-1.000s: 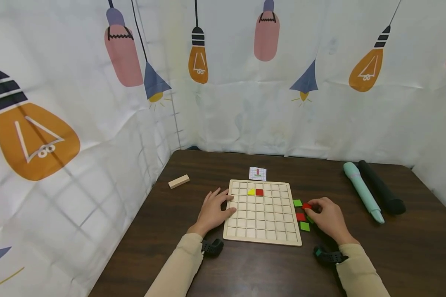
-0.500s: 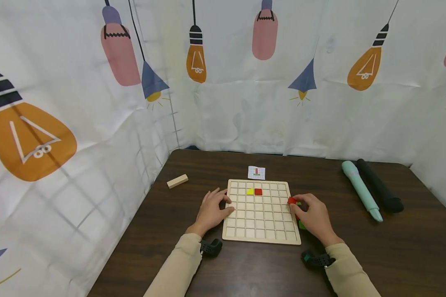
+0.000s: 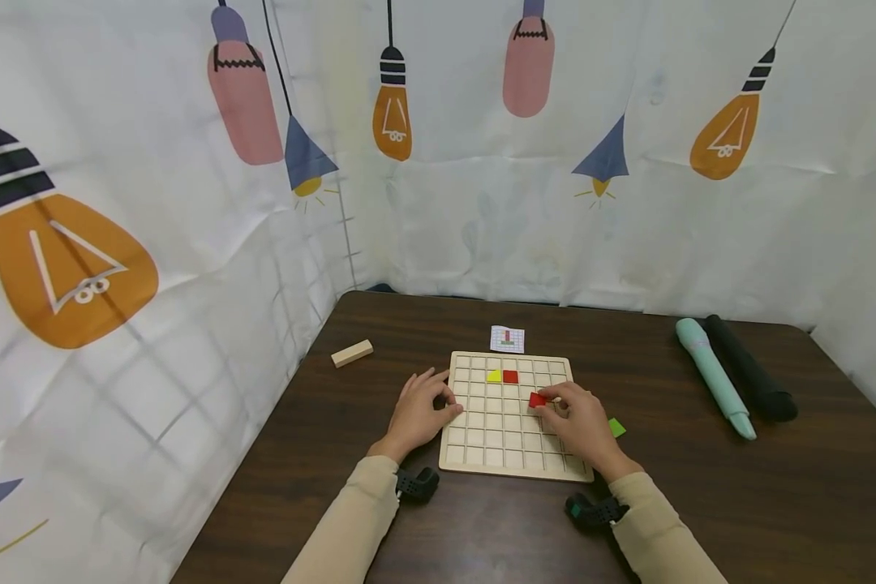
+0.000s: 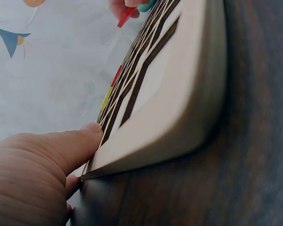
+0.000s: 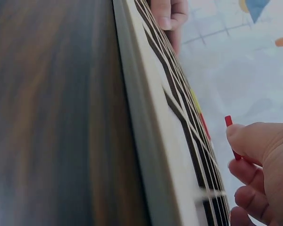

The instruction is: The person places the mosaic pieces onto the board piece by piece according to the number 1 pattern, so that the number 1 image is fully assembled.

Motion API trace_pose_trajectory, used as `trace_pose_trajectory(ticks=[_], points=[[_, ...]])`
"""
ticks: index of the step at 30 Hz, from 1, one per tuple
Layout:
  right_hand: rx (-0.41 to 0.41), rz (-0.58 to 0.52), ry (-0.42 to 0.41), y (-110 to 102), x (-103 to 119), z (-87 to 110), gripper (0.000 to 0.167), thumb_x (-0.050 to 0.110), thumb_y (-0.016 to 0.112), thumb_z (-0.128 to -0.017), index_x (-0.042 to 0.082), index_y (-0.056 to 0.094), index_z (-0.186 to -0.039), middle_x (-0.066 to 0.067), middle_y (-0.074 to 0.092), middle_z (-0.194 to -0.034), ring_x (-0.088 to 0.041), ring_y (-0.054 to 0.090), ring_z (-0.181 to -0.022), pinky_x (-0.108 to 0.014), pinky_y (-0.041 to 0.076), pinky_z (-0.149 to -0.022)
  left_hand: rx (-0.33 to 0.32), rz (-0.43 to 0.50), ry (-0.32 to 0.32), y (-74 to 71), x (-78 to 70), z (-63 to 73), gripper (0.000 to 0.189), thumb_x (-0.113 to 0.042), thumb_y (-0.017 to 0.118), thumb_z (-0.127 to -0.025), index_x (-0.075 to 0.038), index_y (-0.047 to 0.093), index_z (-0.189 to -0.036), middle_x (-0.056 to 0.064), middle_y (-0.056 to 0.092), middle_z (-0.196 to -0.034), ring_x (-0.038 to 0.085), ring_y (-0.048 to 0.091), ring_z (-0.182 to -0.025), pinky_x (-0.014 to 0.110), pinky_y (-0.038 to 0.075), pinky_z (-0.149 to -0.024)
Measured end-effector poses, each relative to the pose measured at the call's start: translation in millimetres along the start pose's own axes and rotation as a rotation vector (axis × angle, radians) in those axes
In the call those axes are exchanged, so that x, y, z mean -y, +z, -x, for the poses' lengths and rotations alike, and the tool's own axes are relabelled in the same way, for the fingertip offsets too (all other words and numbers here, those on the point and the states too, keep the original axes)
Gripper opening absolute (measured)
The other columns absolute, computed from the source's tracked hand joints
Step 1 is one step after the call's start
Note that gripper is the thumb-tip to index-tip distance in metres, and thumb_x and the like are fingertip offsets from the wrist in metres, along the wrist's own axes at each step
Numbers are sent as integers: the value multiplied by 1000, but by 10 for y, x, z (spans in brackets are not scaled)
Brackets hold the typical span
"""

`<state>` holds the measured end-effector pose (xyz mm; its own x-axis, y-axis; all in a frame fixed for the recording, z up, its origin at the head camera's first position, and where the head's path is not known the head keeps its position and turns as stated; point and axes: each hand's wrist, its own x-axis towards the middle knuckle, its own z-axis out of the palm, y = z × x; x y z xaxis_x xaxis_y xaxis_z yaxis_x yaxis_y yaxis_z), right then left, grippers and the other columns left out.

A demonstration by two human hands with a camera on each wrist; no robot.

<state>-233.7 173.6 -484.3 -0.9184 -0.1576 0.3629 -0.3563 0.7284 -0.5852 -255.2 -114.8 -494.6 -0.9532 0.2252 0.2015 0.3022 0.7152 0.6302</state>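
A pale wooden grid board lies on the dark table, with a yellow piece and a red square tile side by side near its far edge. My left hand holds the board's left edge; in the left wrist view the thumb lies on the rim and other fingers sit lower at the side. Between thumb and fingers, my right hand pinches another red tile above the right half of the board. The right wrist view shows this red tile edge-on, raised off the grid.
A green tile shows on the table beyond my right hand, which hides the spot beside it. Behind the board lies a small printed pattern card. A wooden block is at left; a mint tube and black cylinder lie at right.
My right hand has carried the red tile leftward from the loose tiles beside the board to over the grid. The left hand stays at the left edge.
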Motion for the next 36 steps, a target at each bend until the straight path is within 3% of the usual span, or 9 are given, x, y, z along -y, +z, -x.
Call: trace_pose_trajectory(ticks=[7, 12, 18, 29, 36], points=[[24, -69, 27, 113, 78, -108, 27, 21, 77, -86, 13, 72, -112, 0, 66, -106, -13, 58, -79, -32, 53, -70, -1, 22, -12, -2, -17, -1, 17, -30, 73, -89, -26, 60, -78, 2, 47, -149, 25, 30, -144, 46, 9, -122], [15, -79, 57, 168, 99, -165, 27, 21, 75, -87, 13, 73, -113, -1, 66, -108, -17, 62, -87, -39, 55, -77, -2, 38, -8, -3, -33, 4, 10, -29, 73, -88, -23, 65, -89, 5, 46, -149, 28, 30, -144, 51, 11, -121], [30, -89, 78, 251, 107, -223, 29, 23, 75, -88, 13, 72, -115, -3, 66, -110, -22, 61, -97, -43, 54, -85, -3, 32, -23, 4, -17, -1, 16, -30, 73, -88, -21, 67, -101, 3, 46, -149, 25, 30, -145, 51, 12, -121], [2, -80, 61, 317, 78, -254, 27, 21, 76, -87, 14, 73, -114, -2, 65, -108, -19, 58, -90, -37, 51, -77, -1, 12, 1, -6, -13, -12, 23, -30, 72, -89, -19, 68, -109, 4, 46, -149, 26, 30, -144, 51, 12, -121], [-4, -17, 33, 337, 81, -274, 28, 23, 76, -87, 13, 73, -113, -3, 66, -109, -22, 61, -96, -42, 54, -81, 3, 18, -16, 8, -5, -7, 22, -31, 72, -89, -21, 68, -109, 3, 45, -150, 27, 28, -145, 55, 14, -119]])
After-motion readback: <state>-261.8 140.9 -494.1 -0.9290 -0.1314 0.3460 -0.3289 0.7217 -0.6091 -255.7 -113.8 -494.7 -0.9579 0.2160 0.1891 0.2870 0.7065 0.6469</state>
